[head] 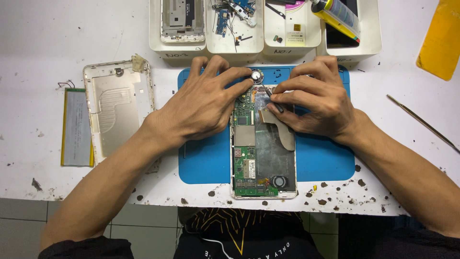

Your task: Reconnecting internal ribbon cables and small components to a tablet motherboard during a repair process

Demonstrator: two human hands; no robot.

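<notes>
Forearms come up from the bottom edge of the head view toward an opened tablet (pixel 263 144), which lies on a blue work mat (pixel 326 158) at the near edge of the white desk (pixel 38 38). Its back is off, so the green circuit board (pixel 247 168), a tan flex ribbon (pixel 281 128) and a round speaker at its lower end are bare.

The left hand (pixel 201 103) rests spread over the tablet's upper left corner, its grip open, fingertips pressing the frame beside a small round silver part (pixel 257 76) at the top edge. The right hand (pixel 314 96) has its grip closed, pinching a thin dark tool (pixel 277 106) whose tip meets the board near the top of the ribbon.

I judge the step in hand to be freeing a small part or connector at the tablet's upper end. The next move calls for a steady left hand holding the frame flat and light, controlled pressure from the tool tip, since the ribbon looks easy to tear.

Left of the mat lie the removed back cover (pixel 120 108) and a flat battery (pixel 76 127). White trays (pixel 177 48) of parts stand behind, and a slim metal tool (pixel 421 122) lies to the right.
</notes>
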